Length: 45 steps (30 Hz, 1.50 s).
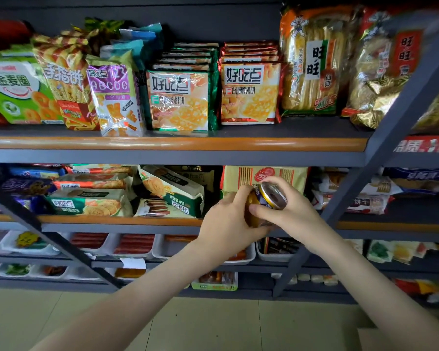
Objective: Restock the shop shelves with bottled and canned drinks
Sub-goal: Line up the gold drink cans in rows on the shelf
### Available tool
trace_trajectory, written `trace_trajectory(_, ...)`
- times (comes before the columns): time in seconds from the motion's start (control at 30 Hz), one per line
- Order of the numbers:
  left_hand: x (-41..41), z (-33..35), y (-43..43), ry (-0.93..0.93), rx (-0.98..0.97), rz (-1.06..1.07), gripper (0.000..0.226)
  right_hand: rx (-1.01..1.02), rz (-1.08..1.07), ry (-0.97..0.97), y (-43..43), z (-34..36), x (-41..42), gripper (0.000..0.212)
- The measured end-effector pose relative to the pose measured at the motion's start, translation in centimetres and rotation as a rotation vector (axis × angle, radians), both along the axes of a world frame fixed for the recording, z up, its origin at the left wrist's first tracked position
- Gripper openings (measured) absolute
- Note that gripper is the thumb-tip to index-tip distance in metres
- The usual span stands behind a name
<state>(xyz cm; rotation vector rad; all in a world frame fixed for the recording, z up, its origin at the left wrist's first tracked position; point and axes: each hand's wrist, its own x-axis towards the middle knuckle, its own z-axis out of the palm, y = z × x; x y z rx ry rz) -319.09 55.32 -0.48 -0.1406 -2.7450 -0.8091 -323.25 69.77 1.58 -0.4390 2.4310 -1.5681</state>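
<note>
A gold and blue drink can (pixel 264 201) with a silver top is held in front of the middle shelf, tilted with its top toward the upper right. My left hand (pixel 228 224) wraps its lower body from the left. My right hand (pixel 287 209) grips it from the right, thumb across the front and fingers curled over the rim. The can's lower part is hidden by my fingers.
The top shelf (pixel 175 144) carries biscuit and cracker bags. On the middle shelf (pixel 117 220) lie biscuit packs. White trays (pixel 134 249) of snacks fill the lower rows. Dark diagonal struts (pixel 380 148) cross in front. Pale tiled floor (pixel 61 320) lies below.
</note>
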Motion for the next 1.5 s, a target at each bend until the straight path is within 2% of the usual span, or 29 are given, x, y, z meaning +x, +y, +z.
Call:
trace_trajectory(0.07,-0.4,-0.3,-0.4,-0.054,0.17,-0.058,0.072,-0.181,-0.016,-0.15,0.6,-0.4,-0.2,0.048)
trace_trajectory(0.13,-0.7,0.0,-0.9,-0.181,0.49,-0.116,0.069,-0.445,-0.065,-0.315,1.1,-0.8,-0.3,0.054)
trace_trajectory(0.2,-1.0,0.1,-1.5,-0.286,0.764,-0.193,0.068,-0.675,-0.088,-0.413,1.4,-0.9,-0.4,0.049)
trace_trajectory(0.27,-1.0,0.2,-1.6,-0.313,0.863,-0.274,0.067,-0.788,-0.104,-0.463,1.7,-0.7,-0.4,0.045)
trace_trajectory(0.33,-1.0,0.8,-1.6,-0.261,0.804,-0.28,0.065,-0.815,-0.089,-0.467,1.9,-0.4,-0.5,0.046)
trace_trajectory(0.4,-1.0,1.9,-1.6,-0.188,0.741,-0.229,0.061,-0.682,-0.07,-0.417,2.2,0.0,-0.7,0.052)
trace_trajectory(0.43,-1.1,2.5,-1.7,-0.159,0.722,-0.201,0.06,-0.515,-0.048,-0.297,2.4,0.3,-0.6,0.056)
trace_trajectory(0.5,-1.4,3.9,-2.0,-0.129,0.64,-0.152,0.062,-0.167,0.009,0.083,3.1,1.6,-0.7,0.056)
trace_trajectory(0.57,-1.7,5.3,-2.1,-0.126,0.49,-0.112,0.066,0.075,0.115,0.392,3.4,3.4,-0.6,0.068)
trace_trajectory(0.63,-1.9,6.5,-1.8,-0.124,0.366,-0.083,0.068,0.29,0.259,0.58,3.1,4.3,-0.5,0.089)
trace_trajectory(0.7,-2.1,7.5,-1.4,-0.105,0.328,-0.068,0.062,0.393,0.286,0.715,2.7,4.4,-0.5,0.094)
trace_trajectory(0.77,-2.3,8.2,-1.2,-0.085,0.35,-0.075,0.053,0.353,0.219,0.748,2.5,4.6,-0.7,0.087)
trace_trajectory(0.83,-2.5,9.1,-1.4,-0.075,0.409,-0.104,0.054,0.28,0.164,0.758,2.6,5.5,-0.9,0.079)
trace_trajectory(0.93,-2.8,11.5,-2.2,-0.063,0.537,-0.202,0.051,0.081,0.108,0.694,2.8,8.1,-1.2,0.068)
trace_trajectory(1.07,-3.2,16.4,-3.2,0.151,0.515,-0.263,0.018,-0.141,0.11,0.621,2.8,13.1,-1.7,0.059)
trace_trajectory(1.2,-3.9,21.6,-5.4,0.512,0.244,-0.184,0.018,-0.267,0.153,0.647,2.1,19.6,-2.3,0.06)
trace_trajectory(1.3,-4.2,25.3,-7.8,0.765,-0.106,-0.058,0.033,-0.333,0.19,0.674,0.5,24.5,-3.4,0.062)
trace_trajectory(1.37,-5.0,27.4,-9.9,0.854,-0.278,0.008,0.037,-0.359,0.166,0.708,-1.2,27.4,-4.2,0.064)
trace_trajectory(1.5,-7.3,30.8,-13.5,0.966,-0.481,0.14,0.043,-0.358,0.067,0.723,-3.8,31.9,-6.5,0.072)
